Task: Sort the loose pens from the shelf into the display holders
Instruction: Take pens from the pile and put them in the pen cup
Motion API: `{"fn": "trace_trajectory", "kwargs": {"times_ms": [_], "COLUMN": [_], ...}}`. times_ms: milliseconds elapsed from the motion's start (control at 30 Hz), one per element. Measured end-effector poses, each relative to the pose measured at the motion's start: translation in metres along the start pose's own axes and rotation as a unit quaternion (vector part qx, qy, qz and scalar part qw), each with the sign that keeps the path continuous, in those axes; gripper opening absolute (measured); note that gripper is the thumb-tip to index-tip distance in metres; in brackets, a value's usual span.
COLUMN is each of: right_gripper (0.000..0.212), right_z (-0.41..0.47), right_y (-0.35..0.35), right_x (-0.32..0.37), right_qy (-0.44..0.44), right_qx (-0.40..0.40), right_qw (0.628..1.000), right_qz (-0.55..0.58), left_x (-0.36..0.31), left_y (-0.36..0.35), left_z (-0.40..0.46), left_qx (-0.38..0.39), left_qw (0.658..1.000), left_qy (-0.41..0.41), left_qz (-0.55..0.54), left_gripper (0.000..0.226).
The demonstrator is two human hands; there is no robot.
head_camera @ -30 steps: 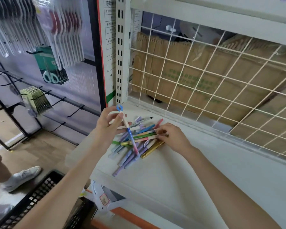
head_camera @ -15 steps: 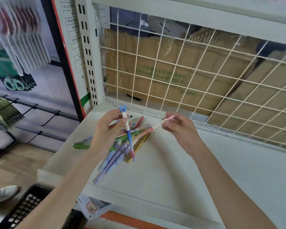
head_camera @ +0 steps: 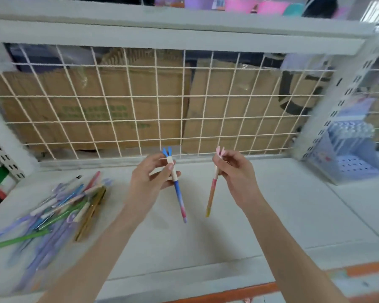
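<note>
A blue pen (head_camera: 179, 194) is pinched in the left hand (head_camera: 150, 179) and a pink pen (head_camera: 212, 194) in the right hand (head_camera: 234, 171), apparently for carrying to the display holder (head_camera: 346, 156)

Right hand (head_camera: 234, 171): a second ago it lay on the pile of loose pens (head_camera: 59, 206); now it is lifted off and pinches a pink pen (head_camera: 212, 189) by its upper end, tip hanging down.
Left hand (head_camera: 150, 179): has moved right with its blue pen (head_camera: 179, 197), now well apart from the pile.
Pink pen: pulled out of the pile, held in the air beside the blue pen.
View: swung right; a lilac display holder (head_camera: 346, 154) has come into sight at the right of the shelf (head_camera: 271, 204).
</note>
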State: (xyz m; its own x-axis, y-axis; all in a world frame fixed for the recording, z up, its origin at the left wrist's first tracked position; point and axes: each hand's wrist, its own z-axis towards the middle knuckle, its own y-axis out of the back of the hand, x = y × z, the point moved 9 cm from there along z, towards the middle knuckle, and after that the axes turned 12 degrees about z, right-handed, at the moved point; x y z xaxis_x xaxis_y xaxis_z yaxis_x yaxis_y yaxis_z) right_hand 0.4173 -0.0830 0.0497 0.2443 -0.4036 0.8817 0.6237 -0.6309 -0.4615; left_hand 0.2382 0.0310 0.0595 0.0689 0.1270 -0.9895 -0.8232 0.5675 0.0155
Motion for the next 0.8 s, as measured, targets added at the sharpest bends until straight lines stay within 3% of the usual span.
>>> {"fn": "trace_trajectory", "kwargs": {"times_ms": [200,333,467,800], "right_gripper": [0.018,0.004,0.005,0.009], "right_z": [-0.016,-0.033,-0.056,-0.097], "right_y": [0.118,0.217,0.307,0.458], "right_x": [0.072,0.127,0.184,0.29], "right_qy": [0.05,0.083,0.121,0.198], "right_qx": [-0.049,-0.096,-0.144,-0.237], "right_qw": [0.997,0.991,0.981,0.949], "right_qz": [-0.027,-0.048,-0.041,-0.068], "left_x": [-0.01,-0.017,-0.03,-0.042], "left_y": [-0.142,-0.245,-0.354,-0.557], "left_z": [-0.026,-0.046,-0.066,-0.109], "left_qx": [0.083,0.124,0.175,0.294], "left_qw": [0.996,0.992,0.984,0.955], "left_qy": [-0.013,-0.022,-0.038,-0.029], "left_qz": [0.015,0.003,-0.01,-0.007], "left_gripper": [0.016,0.017,0.017,0.011]}}
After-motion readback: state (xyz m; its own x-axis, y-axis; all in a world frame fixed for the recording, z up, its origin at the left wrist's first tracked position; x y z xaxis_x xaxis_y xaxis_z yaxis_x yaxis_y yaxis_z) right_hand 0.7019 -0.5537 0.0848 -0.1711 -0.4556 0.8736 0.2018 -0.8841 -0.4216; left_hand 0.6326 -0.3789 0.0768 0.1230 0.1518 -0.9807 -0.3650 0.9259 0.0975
